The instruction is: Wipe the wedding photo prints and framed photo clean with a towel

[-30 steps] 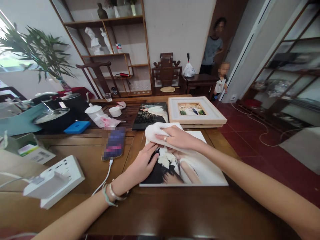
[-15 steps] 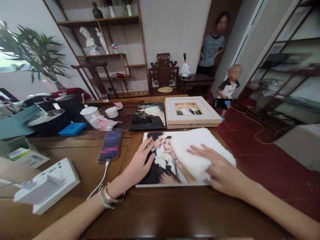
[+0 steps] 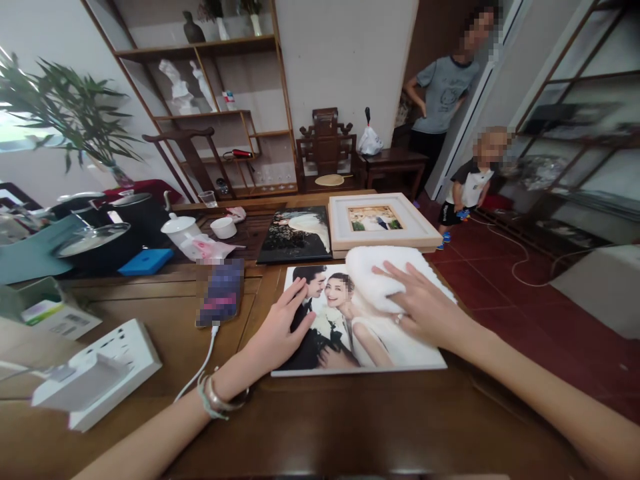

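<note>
In the head view your right hand (image 3: 425, 310), fingers splayed flat, has swept the fluffy white cloth (image 3: 367, 277) from the lower right to the top right corner of the glossy rectangular photo print (image 3: 340, 333) on the smooth wooden desk (image 3: 325, 427), baring its lower half, while your left hand (image 3: 280, 333), fingers spread, pins its left edge.
</note>
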`<action>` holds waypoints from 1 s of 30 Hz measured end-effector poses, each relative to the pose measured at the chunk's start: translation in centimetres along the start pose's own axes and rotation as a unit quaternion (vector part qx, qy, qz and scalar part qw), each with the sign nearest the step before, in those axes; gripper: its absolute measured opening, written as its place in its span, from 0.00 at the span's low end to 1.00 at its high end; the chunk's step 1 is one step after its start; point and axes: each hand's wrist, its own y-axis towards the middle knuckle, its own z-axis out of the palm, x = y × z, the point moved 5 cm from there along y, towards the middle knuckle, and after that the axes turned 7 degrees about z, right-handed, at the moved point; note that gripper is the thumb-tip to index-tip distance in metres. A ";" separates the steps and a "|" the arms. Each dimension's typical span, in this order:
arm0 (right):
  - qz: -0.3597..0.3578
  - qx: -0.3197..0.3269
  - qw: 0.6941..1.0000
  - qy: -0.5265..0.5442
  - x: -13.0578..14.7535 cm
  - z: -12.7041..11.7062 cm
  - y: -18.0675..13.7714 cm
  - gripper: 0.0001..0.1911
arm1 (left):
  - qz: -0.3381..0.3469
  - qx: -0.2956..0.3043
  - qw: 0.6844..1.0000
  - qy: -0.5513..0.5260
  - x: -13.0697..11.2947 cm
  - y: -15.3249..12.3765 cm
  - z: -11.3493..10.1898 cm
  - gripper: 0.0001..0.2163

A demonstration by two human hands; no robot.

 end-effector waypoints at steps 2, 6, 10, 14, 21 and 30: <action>0.024 -0.003 0.999 -0.030 0.0 0.4 0.3 0.17 | -0.004 -0.006 1.000 -0.005 0.2 0.0 0.2 0.23; -0.007 -0.010 0.999 -0.039 3.7 0.5 -2.4 0.12 | -0.010 -0.014 1.000 -0.008 0.4 -0.1 0.4 0.23; -0.083 -0.020 0.996 -0.014 8.1 -0.7 -6.6 0.16 | -0.013 -0.005 1.000 0.001 0.4 0.0 0.5 0.23; -0.129 0.016 0.991 0.024 8.5 -1.3 -7.1 0.26 | 0.005 0.002 1.000 0.005 0.2 0.0 0.4 0.22; -0.023 0.020 0.999 0.042 1.2 0.4 -0.2 0.14 | 0.011 0.009 1.000 -0.005 0.2 -0.1 0.3 0.22; -0.053 0.045 0.997 0.027 3.4 0.1 -2.1 0.10 | -0.008 -0.008 1.000 -0.016 0.4 -0.2 0.6 0.22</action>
